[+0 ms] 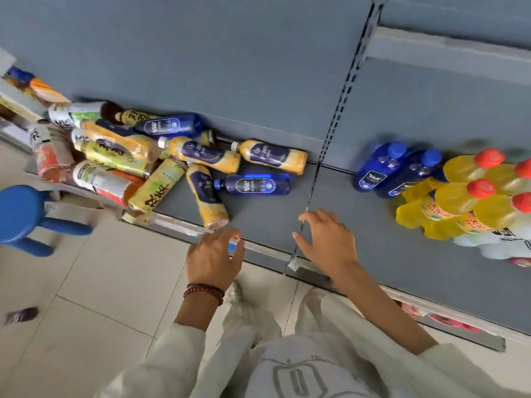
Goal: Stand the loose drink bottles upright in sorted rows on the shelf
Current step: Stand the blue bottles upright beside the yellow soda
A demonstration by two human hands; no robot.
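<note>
Your left hand (214,258) and right hand (327,239) hover over the front edge of the grey shelf (359,225), fingers spread open and holding nothing. To your left, a loose heap of drink bottles (120,156) lies on its side against the back panel: yellow-green tea bottles, orange-labelled ones, and several yellow bottles with dark blue labels. One dark blue bottle (253,184) lies alone on bare shelf, cap pointing left, nearest your hands; a yellow one (207,196) lies just beside it, its base close to the shelf's front lip. To your right, two blue bottles (393,168) stand upright by the back panel, with rows of yellow bottles with red caps (465,196) in front of and beside them.

The task looks barely begun, with most bottles still down. The heap is the hazard: bottles rest across one another, so pulling one from low in the pile would likely let others roll, and those near the front lip could drop to the tiled floor (86,297). A blue stool (23,214) stands below the heap's left end. Taking the lone blue bottle first seems safest.
</note>
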